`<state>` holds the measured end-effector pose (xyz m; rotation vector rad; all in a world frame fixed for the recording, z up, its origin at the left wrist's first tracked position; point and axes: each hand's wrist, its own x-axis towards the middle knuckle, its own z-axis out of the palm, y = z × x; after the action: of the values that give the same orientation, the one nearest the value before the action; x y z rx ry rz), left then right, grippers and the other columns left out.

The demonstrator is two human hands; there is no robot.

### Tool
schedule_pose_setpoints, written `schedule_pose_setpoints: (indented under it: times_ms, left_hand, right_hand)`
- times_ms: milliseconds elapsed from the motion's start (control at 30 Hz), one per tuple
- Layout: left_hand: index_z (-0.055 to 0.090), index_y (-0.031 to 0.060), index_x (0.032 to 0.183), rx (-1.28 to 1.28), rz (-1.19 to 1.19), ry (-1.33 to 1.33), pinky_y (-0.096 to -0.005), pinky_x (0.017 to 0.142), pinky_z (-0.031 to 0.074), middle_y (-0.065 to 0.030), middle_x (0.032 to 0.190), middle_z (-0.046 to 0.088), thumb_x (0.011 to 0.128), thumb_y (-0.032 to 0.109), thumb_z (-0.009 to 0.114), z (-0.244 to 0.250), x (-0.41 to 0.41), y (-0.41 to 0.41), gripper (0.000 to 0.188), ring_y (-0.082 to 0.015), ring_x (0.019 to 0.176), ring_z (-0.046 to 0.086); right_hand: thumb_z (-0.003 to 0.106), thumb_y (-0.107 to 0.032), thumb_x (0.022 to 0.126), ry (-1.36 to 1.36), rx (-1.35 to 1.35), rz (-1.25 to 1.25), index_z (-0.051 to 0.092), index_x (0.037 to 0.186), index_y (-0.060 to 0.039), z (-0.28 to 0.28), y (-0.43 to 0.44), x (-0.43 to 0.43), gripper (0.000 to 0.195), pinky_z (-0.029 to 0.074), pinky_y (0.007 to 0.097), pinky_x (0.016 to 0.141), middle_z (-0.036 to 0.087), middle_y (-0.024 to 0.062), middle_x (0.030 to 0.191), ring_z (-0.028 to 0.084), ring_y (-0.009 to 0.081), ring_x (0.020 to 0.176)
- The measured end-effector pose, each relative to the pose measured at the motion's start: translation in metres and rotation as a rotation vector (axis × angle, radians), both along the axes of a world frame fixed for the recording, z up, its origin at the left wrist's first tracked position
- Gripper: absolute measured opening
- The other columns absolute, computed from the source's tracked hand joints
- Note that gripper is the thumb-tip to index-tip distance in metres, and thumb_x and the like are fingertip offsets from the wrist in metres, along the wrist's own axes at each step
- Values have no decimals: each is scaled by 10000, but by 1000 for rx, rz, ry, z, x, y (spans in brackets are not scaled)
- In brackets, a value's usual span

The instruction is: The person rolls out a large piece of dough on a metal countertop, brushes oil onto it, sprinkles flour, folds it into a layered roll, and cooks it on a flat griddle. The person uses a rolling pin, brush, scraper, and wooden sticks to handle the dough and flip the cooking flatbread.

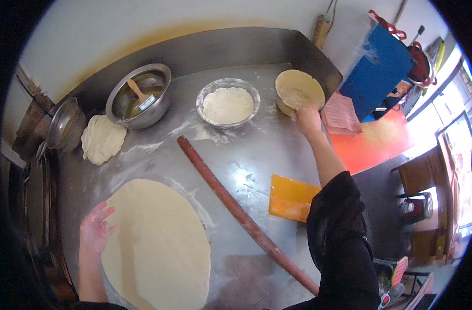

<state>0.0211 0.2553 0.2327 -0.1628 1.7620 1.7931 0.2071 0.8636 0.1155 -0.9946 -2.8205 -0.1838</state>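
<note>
A large oval sheet of rolled dough (158,240) lies on the metal worktop, with flour dusted around it. Over its left edge is my left hand (96,228), fingers apart and holding nothing. My right hand (308,120) is at the near rim of a cream-coloured bowl (300,87) at the back right; its fingertips are hidden, so whether it grips the rim is unclear. Diagonally across the worktop rests a long reddish wooden rolling pin (239,215). An orange plastic scraper or sheet (292,197) lies right of the pin, partly behind my right sleeve.
Along the back stand a metal bowl of flour (228,105) and a steel bowl (164,106) holding oil and a brush (139,93). A lump of dough (103,139) sits beside stacked metal bowls (65,126). Pink papers (340,114) lie at the right.
</note>
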Motion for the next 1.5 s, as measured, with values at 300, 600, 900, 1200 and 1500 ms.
schedule_pose_setpoints:
  times_ms: [300,600,900,1200,1500]
  left_hand:
    - [509,45,1158,-55,101,-88,-351,648,479,-107,1053,573,798,237,538,-17,39,-39,409,-93,528,472]
    - [514,11,1135,37,-157,-110,-377,646,519,-126,973,597,789,176,552,2,68,27,385,-96,560,502]
    - [400,6,1281,77,-661,-102,-298,648,499,-104,1026,592,857,185,502,-36,94,167,472,-121,632,568]
    - [381,-42,1163,-3,-656,-40,-305,531,525,-172,984,602,872,194,480,-61,109,280,388,-184,573,587]
    - [262,-55,1302,121,-508,-63,-344,594,517,-162,998,596,824,168,519,-28,92,222,586,-180,580,560]
  right_hand:
    - [559,17,592,438,113,482,569,832,-63,22,-137,119,254,453,373,707,581,78,788,575,261,805]
    - [570,-10,590,414,-47,664,553,794,-65,37,-149,93,211,469,365,691,561,78,759,567,255,786]
    - [572,-82,658,104,-97,760,573,808,-70,22,-167,62,150,481,369,674,577,88,740,584,261,764]
    - [657,-191,708,-195,-441,415,607,1002,-30,52,-143,9,339,485,410,736,634,163,929,611,319,853]
    - [633,-127,682,-337,-439,487,641,937,-62,12,-161,-27,263,476,403,752,631,165,941,605,318,876]
